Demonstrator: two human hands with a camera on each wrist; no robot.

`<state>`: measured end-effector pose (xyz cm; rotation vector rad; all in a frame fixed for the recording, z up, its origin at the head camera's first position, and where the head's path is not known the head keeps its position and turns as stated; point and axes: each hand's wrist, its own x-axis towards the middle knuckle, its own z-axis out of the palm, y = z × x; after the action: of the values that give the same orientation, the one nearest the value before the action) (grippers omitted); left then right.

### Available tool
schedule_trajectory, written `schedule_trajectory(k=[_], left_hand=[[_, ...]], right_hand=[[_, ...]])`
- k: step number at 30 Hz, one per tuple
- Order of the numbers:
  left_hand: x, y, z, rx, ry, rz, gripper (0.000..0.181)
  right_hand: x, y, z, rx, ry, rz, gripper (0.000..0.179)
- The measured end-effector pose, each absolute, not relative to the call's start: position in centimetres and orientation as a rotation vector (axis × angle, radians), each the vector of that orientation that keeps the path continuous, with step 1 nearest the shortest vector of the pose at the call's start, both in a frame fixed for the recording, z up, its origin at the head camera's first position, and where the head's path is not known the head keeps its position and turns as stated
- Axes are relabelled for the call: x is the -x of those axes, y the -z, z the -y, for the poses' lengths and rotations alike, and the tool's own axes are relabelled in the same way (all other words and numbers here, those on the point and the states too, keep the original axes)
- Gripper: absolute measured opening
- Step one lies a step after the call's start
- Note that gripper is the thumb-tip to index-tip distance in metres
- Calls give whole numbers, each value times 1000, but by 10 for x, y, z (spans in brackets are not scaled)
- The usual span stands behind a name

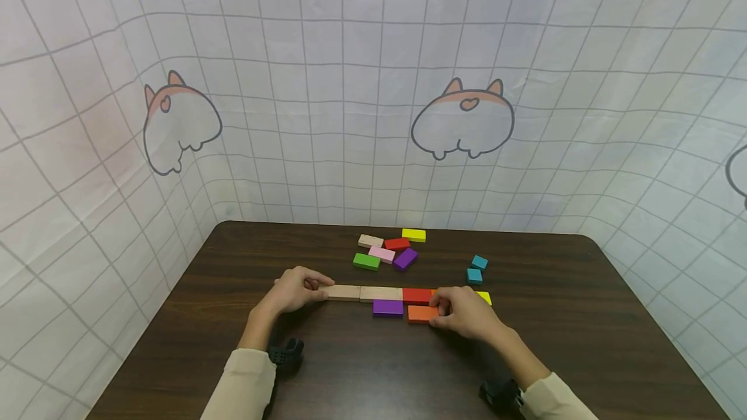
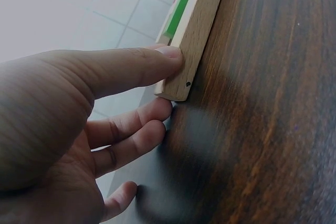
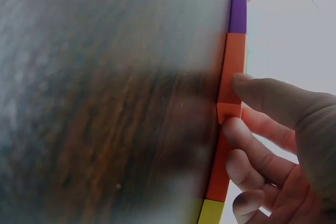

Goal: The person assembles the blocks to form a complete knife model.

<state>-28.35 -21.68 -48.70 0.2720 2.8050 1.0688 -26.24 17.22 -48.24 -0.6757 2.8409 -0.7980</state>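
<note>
A straight row of blocks runs across the dark table: a plain wooden block point(image 1: 344, 293), a second wooden block point(image 1: 381, 294), a red block point(image 1: 417, 296), an orange one mostly behind my right hand, and a yellow block point(image 1: 484, 297). My left hand point(image 1: 294, 290) holds the row's left end, its thumb point(image 2: 163, 59) on the wooden block's front face. In front of the row lie a purple block point(image 1: 388, 308) and, to its right, an orange block point(image 1: 420, 315). My right hand point(image 1: 469, 313) grips that orange block by its right end, thumb on its front face.
Behind the row lies a loose group with a green block point(image 1: 366, 262), a pink block point(image 1: 382, 254) and several others. Two small teal blocks point(image 1: 474, 276) sit at the back right. A grid-patterned cloth point(image 1: 350, 115) hangs behind the table point(image 1: 362, 368).
</note>
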Motion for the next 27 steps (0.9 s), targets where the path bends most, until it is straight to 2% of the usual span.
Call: schedule_trajectory(k=[27], left_hand=[[281,486,216,-284,-1069,-2810,19]], right_hand=[[266,482,-159,541,806,-2880,18]])
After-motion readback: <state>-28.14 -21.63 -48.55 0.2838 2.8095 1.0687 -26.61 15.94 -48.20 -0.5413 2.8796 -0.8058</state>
